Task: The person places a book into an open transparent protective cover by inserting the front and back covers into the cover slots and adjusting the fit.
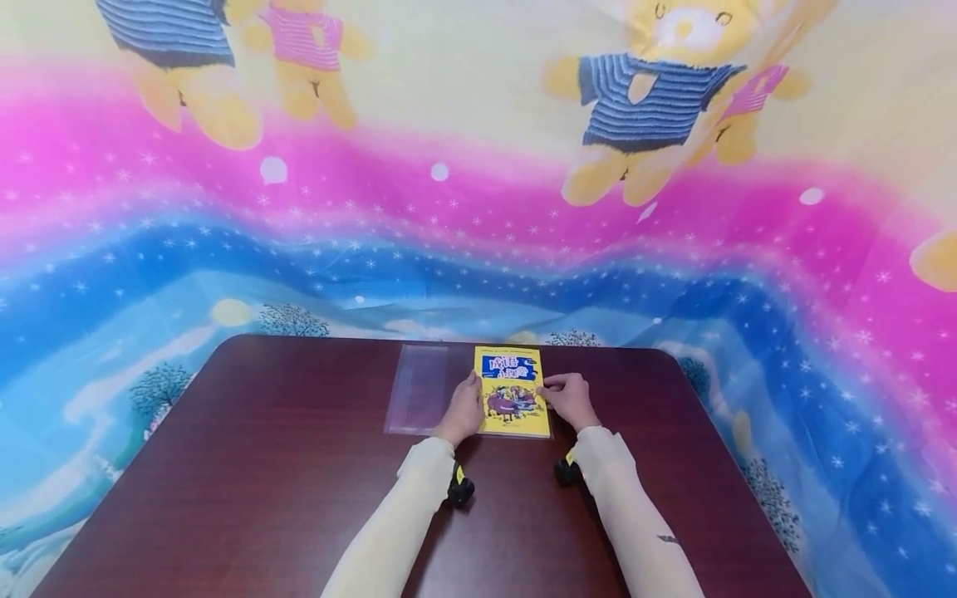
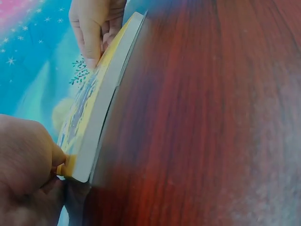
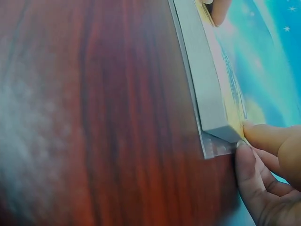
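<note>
A yellow paperback book (image 1: 512, 390) with a blue title panel and a cartoon picture lies on one half of a clear plastic book cover (image 1: 422, 389), whose other half spreads out to the left. My left hand (image 1: 465, 409) holds the book along its left edge, fingers curled in the left wrist view. On the opposite side my right hand (image 1: 571, 399) pinches the book's right edge between thumb and fingers. The right wrist view shows a strip of the plastic cover (image 3: 217, 147) sticking out beneath the pages at the corner.
The dark reddish wooden table (image 1: 299, 498) has rounded far corners. Behind it hangs a patterned cloth (image 1: 478, 224) with bears and snowflakes. A black wrist camera (image 1: 460, 488) is on the left wrist, another black camera (image 1: 567, 470) on the right.
</note>
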Action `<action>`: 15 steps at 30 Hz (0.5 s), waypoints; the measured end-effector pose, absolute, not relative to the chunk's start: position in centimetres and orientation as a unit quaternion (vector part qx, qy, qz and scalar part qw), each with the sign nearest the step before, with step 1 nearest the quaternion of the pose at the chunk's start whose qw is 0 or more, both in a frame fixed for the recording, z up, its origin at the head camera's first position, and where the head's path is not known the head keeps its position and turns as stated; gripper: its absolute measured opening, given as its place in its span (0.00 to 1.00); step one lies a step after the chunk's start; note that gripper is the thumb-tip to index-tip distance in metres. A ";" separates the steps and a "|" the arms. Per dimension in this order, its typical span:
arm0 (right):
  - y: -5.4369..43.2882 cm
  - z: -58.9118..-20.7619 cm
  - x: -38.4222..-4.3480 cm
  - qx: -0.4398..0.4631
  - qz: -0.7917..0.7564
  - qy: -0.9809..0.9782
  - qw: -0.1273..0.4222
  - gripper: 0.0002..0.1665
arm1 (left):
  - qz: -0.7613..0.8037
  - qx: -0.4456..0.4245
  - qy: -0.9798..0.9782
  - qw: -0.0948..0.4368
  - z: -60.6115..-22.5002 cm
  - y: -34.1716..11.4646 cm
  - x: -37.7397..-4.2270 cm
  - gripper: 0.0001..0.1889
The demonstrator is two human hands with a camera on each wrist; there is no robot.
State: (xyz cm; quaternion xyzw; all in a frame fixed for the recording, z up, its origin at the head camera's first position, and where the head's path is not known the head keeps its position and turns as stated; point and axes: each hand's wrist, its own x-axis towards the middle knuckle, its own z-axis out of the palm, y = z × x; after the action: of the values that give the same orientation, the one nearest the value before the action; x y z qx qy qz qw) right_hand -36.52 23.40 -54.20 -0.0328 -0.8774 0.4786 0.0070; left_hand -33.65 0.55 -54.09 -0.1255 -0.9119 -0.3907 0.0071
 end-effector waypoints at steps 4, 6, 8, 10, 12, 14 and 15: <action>23.7 -54.4 -36.4 -0.022 0.456 -0.890 -0.026 0.28 | -0.385 -0.123 -0.915 0.004 -53.9 0.4 -33.7 0.23; 23.9 -54.3 -36.3 -0.014 0.447 -0.893 -0.050 0.33 | -0.386 -0.120 -0.914 -0.006 -53.9 0.2 -33.8 0.23; 24.0 -54.0 -36.3 -0.006 0.447 -0.892 -0.071 0.37 | -0.394 -0.119 -0.911 -0.020 -53.8 0.0 -34.0 0.24; 24.1 -53.7 -36.2 0.005 0.450 -0.889 -0.085 0.41 | -0.406 -0.119 -0.906 -0.031 -53.6 -0.2 -34.2 0.24; 24.2 -53.6 -36.2 0.016 0.450 -0.888 -0.094 0.43 | -0.410 -0.118 -0.903 -0.042 -53.4 -0.4 -34.3 0.24; 24.3 -53.5 -36.3 0.025 0.446 -0.889 -0.097 0.45 | -0.409 -0.123 -0.903 -0.046 -53.0 -0.5 -34.4 0.23; 24.3 -53.5 -36.3 0.030 0.445 -0.890 -0.096 0.46 | -0.406 -0.123 -0.904 -0.049 -52.8 -0.5 -34.4 0.23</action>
State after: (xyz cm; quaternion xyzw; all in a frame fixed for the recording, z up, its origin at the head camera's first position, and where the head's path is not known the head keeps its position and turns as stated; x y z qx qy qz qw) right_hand -36.35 24.29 -53.47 0.0298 -0.8899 0.4448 -0.0963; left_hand -34.36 -0.49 -52.79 -0.1232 -0.9042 -0.4059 -0.0491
